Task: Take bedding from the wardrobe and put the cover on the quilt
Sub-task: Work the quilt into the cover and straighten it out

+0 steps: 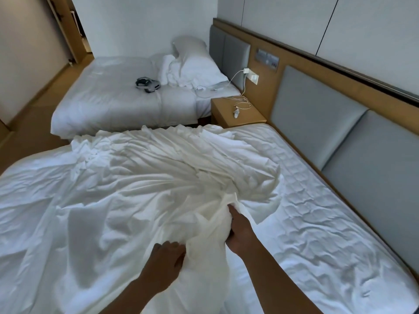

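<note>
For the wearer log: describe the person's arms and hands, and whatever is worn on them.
The left forearm and right forearm are bare to the frame's edge, and no sleeves show. The left hand and right hand wear no gloves. No watch, band or ring is visible on the wrists or the fingers that show. No markings or cables can be seen.

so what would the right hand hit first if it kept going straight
Likely the bunched white cover it grips: the right hand points straight into that heap on the bed.
</note>
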### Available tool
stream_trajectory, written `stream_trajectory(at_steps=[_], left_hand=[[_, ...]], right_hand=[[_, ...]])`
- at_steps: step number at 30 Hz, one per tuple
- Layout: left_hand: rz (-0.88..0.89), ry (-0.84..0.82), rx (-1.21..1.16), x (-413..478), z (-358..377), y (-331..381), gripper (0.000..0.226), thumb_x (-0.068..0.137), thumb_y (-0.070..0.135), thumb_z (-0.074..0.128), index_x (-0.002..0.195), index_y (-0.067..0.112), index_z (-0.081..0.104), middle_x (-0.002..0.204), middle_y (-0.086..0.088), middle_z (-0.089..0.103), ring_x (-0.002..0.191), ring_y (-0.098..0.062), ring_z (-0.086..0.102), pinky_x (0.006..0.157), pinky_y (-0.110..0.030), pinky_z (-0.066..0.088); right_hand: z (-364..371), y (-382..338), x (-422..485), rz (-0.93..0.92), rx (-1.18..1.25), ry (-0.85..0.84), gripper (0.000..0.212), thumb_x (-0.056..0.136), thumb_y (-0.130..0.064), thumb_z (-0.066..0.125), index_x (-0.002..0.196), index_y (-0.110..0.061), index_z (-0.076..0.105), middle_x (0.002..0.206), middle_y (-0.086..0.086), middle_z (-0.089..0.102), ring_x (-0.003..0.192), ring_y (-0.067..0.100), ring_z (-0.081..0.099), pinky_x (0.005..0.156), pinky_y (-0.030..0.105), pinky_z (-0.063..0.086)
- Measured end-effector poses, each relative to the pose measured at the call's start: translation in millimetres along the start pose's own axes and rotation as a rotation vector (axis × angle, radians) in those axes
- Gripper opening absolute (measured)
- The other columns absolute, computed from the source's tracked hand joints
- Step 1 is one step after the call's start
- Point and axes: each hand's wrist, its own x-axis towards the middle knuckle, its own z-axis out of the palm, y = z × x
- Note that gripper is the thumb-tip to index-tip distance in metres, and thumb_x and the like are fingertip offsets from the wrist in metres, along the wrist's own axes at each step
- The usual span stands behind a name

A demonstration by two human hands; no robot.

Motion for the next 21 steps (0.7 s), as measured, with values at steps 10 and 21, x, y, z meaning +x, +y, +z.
stream_trajectory(at_steps=[10, 21], left_hand=[[-0.261, -0.154, -0.956, 79.5, -78.3, 48.6, 0.021, 0.089, 0.008, 0.072, 0.106, 0.021, 0.075, 0.104, 0.004, 0.076, 0.097, -0.009, 0.071, 0.085, -0.022, 0.051], [-0.292, -0.062, -0.998, 84.1, -70.3, 61.6, 0.017, 0.09, 0.011, 0.071, 0.084, 0.026, 0.071, 0.085, 0.003, 0.073, 0.085, -0.015, 0.07, 0.083, -0.033, 0.054]], right_hand=[[20.2, 7.1, -14.9, -0.087, -0.44, 0.017, 0.046, 0.106, -0.038, 0.044, 0.126, -0.001, 0.062, 0.115, 0.018, 0.068, 0.105, 0.027, 0.061, 0.089, 0.041, 0.049], [28.9, 16.1, -16.2, -0.095, -0.367, 0.065, 0.045, 0.074, -0.041, 0.051, 0.101, -0.007, 0.063, 0.092, 0.009, 0.057, 0.089, 0.025, 0.056, 0.078, 0.038, 0.047]])
